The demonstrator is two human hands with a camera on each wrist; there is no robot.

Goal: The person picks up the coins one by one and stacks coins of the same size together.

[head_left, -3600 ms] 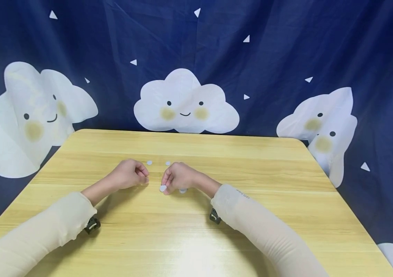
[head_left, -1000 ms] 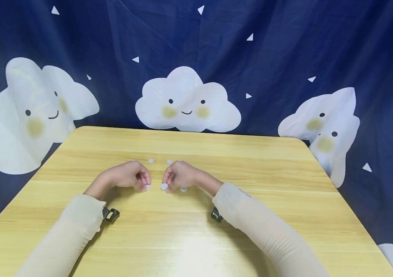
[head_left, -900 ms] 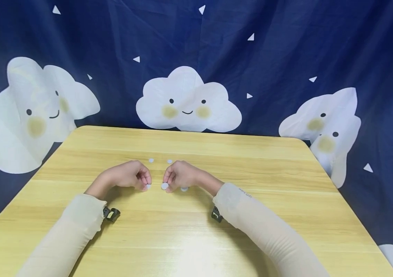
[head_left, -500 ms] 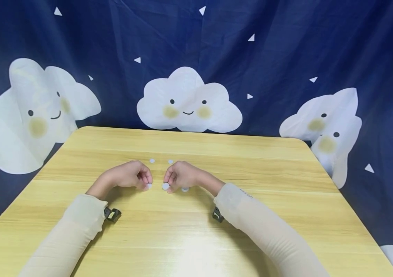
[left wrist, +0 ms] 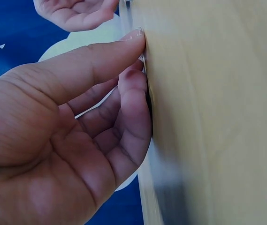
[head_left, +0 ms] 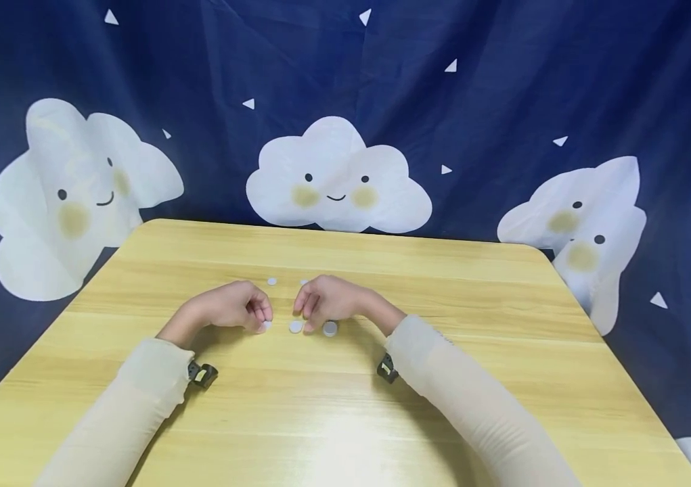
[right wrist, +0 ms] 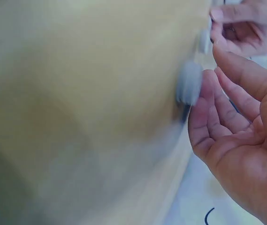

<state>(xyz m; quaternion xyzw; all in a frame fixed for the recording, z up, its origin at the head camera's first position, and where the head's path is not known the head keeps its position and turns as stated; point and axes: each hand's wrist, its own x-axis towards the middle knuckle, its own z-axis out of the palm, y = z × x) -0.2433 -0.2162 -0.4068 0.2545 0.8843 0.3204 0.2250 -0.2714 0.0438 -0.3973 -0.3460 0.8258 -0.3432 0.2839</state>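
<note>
My left hand (head_left: 238,306) pinches a small pale coin-like disc (head_left: 267,325) at the tabletop; in the left wrist view its thumb and fingertips meet at the wood, hiding the disc. My right hand (head_left: 333,297) hovers with thumb and fingers apart and nothing between them. Just left of its thumb a pale disc (head_left: 296,327) lies on the table. Another pale disc (head_left: 329,329) sits below the right palm; in the right wrist view a blurred, ridged grey pile (right wrist: 188,84), like stacked discs, stands by the fingertips.
Farther back on the wooden table (head_left: 345,419) lie two more pale discs, a left one (head_left: 271,281) and a right one (head_left: 303,283) partly behind the right hand. A dark blue curtain (head_left: 211,67) printed with clouds hangs behind the table's far edge.
My right hand has let go of the disc beside its thumb and lifted slightly up and right, uncovering the disc below its palm. Earlier, the left hand moved onto its disc and has stayed there.
</note>
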